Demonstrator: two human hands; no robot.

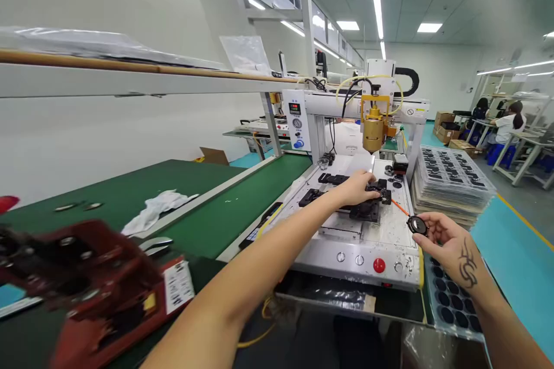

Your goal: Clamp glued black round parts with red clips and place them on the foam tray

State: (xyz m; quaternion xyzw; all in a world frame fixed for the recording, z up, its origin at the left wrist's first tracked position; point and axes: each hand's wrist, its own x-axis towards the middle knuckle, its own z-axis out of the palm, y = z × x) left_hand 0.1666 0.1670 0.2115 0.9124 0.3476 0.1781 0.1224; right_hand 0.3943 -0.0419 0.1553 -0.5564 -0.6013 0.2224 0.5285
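Observation:
My right hand (450,245) pinches a round black disc-shaped part (418,225) with a glossy centre, between thumb and fingers, at the front right corner of the white benchtop machine. An orange stick-like piece (400,207) lies between that part and a black fixture (366,210) on the machine bed. With my arm stretched forward, my left hand (358,187) rests at this fixture, its fingers closed around the fixture's upper right part. What lies under those fingertips is partly hidden. Above the bed hangs a brass-coloured machine head (373,132).
Stacked clear trays of black parts (450,179) stand right of the machine. Below them is a tray of round black discs (452,300). A red hand press (108,294) stands at left, near a white cloth (156,210). A red button (379,265) sits on the machine's front.

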